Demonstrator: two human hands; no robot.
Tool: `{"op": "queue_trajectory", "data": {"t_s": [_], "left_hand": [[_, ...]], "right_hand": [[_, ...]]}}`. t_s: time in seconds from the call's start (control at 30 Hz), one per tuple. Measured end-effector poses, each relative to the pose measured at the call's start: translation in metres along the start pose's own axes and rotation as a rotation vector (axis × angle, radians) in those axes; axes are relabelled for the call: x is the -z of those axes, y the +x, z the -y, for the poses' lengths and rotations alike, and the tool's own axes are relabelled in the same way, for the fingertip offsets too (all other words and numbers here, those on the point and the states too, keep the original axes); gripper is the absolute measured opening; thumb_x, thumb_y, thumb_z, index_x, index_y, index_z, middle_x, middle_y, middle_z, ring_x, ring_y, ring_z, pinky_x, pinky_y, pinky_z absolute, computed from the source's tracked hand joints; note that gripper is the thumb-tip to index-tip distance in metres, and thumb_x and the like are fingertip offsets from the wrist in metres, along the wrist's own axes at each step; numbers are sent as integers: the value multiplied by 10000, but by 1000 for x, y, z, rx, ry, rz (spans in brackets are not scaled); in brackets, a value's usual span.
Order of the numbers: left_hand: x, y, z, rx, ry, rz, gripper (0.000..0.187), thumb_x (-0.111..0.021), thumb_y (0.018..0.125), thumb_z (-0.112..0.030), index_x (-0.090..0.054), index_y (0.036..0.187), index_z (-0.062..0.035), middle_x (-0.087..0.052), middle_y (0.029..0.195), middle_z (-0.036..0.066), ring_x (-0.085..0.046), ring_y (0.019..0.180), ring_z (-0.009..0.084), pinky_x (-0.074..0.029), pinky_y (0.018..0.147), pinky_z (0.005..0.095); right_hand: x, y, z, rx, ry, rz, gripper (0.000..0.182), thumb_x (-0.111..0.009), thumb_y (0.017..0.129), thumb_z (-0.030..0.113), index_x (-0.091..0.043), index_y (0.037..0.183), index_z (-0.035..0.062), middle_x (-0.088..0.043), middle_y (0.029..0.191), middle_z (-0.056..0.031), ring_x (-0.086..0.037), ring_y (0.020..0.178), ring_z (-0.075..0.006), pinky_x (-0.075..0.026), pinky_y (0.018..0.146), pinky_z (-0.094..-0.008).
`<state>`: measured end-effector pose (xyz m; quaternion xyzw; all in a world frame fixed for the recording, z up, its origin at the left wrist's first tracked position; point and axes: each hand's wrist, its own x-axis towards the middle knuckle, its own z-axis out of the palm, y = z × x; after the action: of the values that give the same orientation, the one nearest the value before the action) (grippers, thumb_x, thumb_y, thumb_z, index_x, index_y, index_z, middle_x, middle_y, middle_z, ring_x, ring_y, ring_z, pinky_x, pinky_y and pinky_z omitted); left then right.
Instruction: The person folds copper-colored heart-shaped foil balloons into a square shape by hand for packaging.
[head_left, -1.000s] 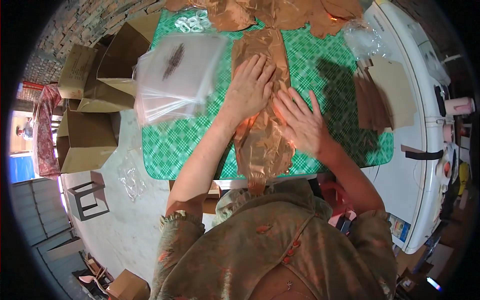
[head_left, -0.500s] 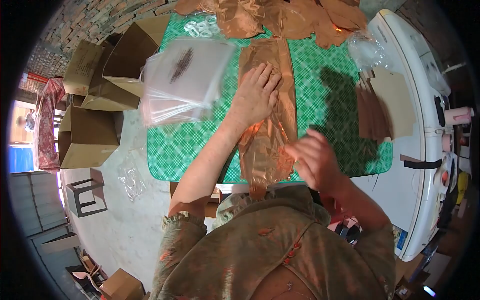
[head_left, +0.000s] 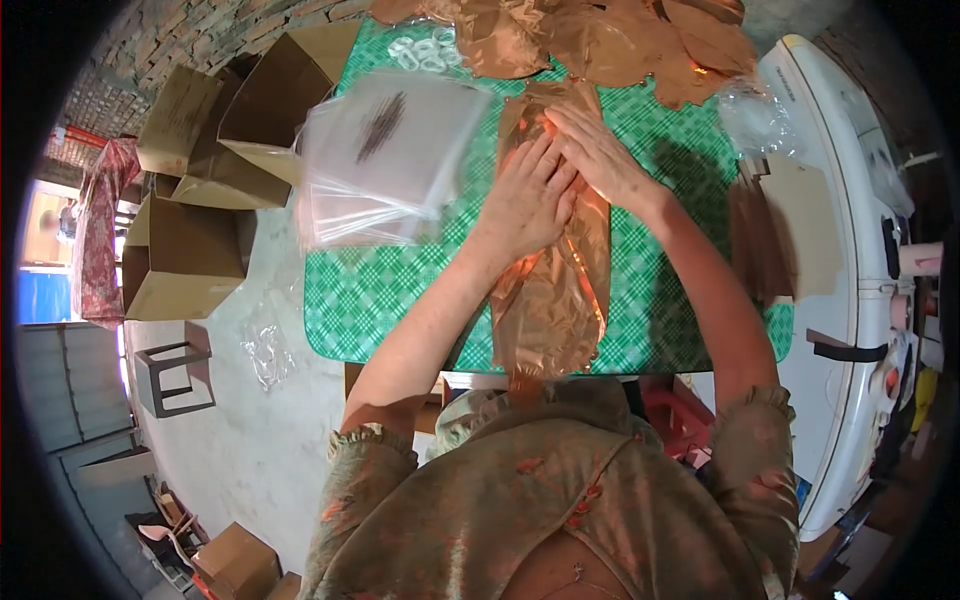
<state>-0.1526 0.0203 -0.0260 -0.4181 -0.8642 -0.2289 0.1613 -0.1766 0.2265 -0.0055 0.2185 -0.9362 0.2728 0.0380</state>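
Note:
A flat, copper-coloured foil balloon (head_left: 550,320), folded lengthwise into a long strip, lies on the green checked table (head_left: 400,290). Its narrow tail hangs over the front edge. My left hand (head_left: 525,195) presses on its upper half, fingers stretched out and pointing away from me. Close against that hand, my right hand (head_left: 605,165) rests on the same strip, fingers extended and slanting to the upper left. Both palms face down and hide part of the foil. More copper foil pieces (head_left: 600,45) are heaped at the far edge.
Left of the strip sits a stack of clear plastic bags (head_left: 375,160), with white rings (head_left: 425,50) behind it. Cardboard sheets (head_left: 795,225) and clear wrapping (head_left: 755,115) lie at the right. Open cardboard boxes (head_left: 190,260) and a small grey stool (head_left: 175,370) stand on the left.
My right hand has moved from the strip's lower right side up and away from me, onto its upper part beside my left hand. The left hand stays on the foil.

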Motion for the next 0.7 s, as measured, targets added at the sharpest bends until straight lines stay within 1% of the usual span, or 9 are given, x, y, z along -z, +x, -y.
{"op": "queue_trajectory", "data": {"t_s": [0.03, 0.07, 0.13, 0.17, 0.23, 0.37, 0.57, 0.7], "left_hand": [[-2, 0, 0, -1, -3, -21, 481, -571, 1037, -263, -597, 1457, -29, -532, 1550, 213, -413, 1521, 397, -284, 1299, 528], [-2, 1, 1, -4, -6, -44, 470, -576, 1034, -259, -607, 1444, -30, -538, 1541, 211, -419, 1516, 397, -289, 1296, 531], [-2, 2, 2, -7, 2, -14, 447, -585, 1028, -251, -625, 1414, -30, -550, 1519, 209, -430, 1504, 395, -301, 1286, 538], [0, 2, 1, -10, 5, 1, 435, -590, 1025, -248, -634, 1399, -31, -555, 1508, 208, -435, 1499, 394, -307, 1282, 541], [0, 3, 3, -33, 3, -31, 423, -602, 1019, -250, -645, 1377, -30, -563, 1493, 208, -441, 1493, 391, -315, 1275, 546], [-1, 2, 3, -60, -7, -69, 416, -618, 1014, -264, -658, 1356, -31, -569, 1484, 208, -448, 1486, 391, -328, 1263, 550], [0, 2, -4, -55, 195, -61, 460, -598, 1039, -314, -639, 1391, -21, -564, 1499, 215, -444, 1486, 414, -321, 1262, 544], [0, -3, -8, -29, 94, -27, 528, -584, 1053, -344, -594, 1453, 1, -526, 1550, 233, -419, 1510, 416, -296, 1274, 546]], "right_hand": [[-6, 3, -6, -5, -29, -7, 624, -326, 1152, 406, -386, 1645, 28, -336, 1736, -152, -230, 1639, -288, -177, 1340, -432], [-6, 4, -4, 15, -66, 5, 614, -317, 1154, 402, -388, 1649, 46, -333, 1741, -140, -218, 1643, -280, -160, 1344, -433], [-4, 2, -1, 52, -142, 28, 597, -298, 1159, 394, -394, 1657, 80, -327, 1749, -116, -196, 1651, -264, -126, 1350, -436], [-8, 2, -4, 64, -176, 11, 591, -288, 1160, 392, -396, 1660, 96, -325, 1752, -104, -192, 1652, -258, -115, 1351, -436], [-17, 3, -10, 86, -239, -21, 581, -268, 1164, 389, -399, 1666, 127, -320, 1758, -80, -183, 1655, -245, -95, 1353, -436], [-17, 2, -9, 90, -240, -38, 602, -248, 1167, 422, -394, 1669, 125, -321, 1760, -61, -198, 1651, -224, -113, 1350, -429], [-22, 4, -15, 99, -186, -80, 628, -252, 1168, 460, -410, 1658, 102, -346, 1748, -70, -222, 1643, -227, -140, 1342, -423], [-21, 3, -16, 120, -174, -91, 648, -249, 1166, 487, -411, 1657, 97, -342, 1750, -69, -220, 1643, -224, -141, 1341, -417]]}}
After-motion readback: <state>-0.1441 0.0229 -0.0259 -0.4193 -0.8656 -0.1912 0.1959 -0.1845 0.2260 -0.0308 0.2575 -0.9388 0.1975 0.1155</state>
